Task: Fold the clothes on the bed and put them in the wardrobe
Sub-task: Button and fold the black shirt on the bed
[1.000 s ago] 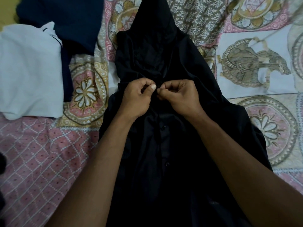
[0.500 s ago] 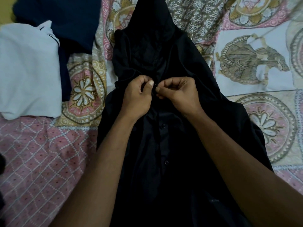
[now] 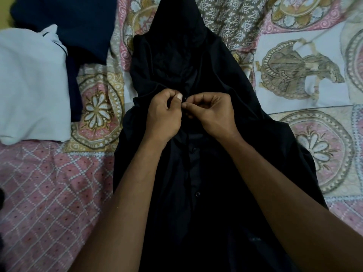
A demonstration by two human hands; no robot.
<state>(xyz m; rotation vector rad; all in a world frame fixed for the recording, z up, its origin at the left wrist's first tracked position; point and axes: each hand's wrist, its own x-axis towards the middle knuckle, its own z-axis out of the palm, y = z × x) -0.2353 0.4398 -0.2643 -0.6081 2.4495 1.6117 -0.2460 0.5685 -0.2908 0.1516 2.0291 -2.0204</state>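
A black button-up shirt (image 3: 196, 61) lies spread lengthwise down the middle of the bed, collar end away from me. Two fastened buttons show on its front placket below my hands. My left hand (image 3: 164, 116) and my right hand (image 3: 213, 114) meet at the placket near the chest. Both pinch the black cloth between thumb and fingers, fingertips almost touching, at a small button between them. The lower part of the shirt is partly hidden under my forearms.
A folded white garment (image 3: 33, 85) lies at the left, beside a dark navy garment (image 3: 64, 22) at the upper left. The bedsheet (image 3: 49, 193) is patterned in pink, gold and white. Something dark shows at the left edge (image 3: 1, 195).
My hands have stayed at the same spot on the placket with small finger movements. The view has shifted slightly.
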